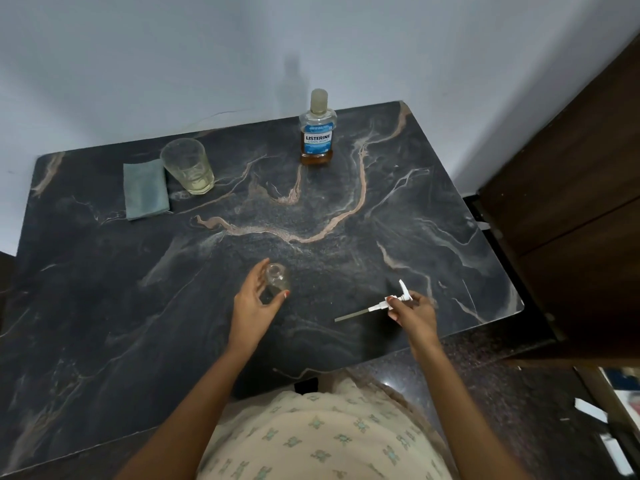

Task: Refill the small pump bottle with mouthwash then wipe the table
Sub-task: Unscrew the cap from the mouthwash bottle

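A small clear pump bottle (276, 279) stands uncapped on the dark marble table (398, 209), near the front middle. My left hand (254, 299) curls around it, thumb and fingers on its sides. My right hand (414, 311) pinches the white pump head (398, 297), whose dip tube points left just above the tabletop. The mouthwash bottle (317, 131), capped, with a blue label and a little amber liquid at the bottom, stands at the far edge. A folded grey cloth (145, 188) lies at the far left.
A drinking glass (188, 166) with a little pale liquid stands beside the cloth. A dark wooden cabinet (581, 202) rises close to the table's right edge. A pale wall runs behind the table.
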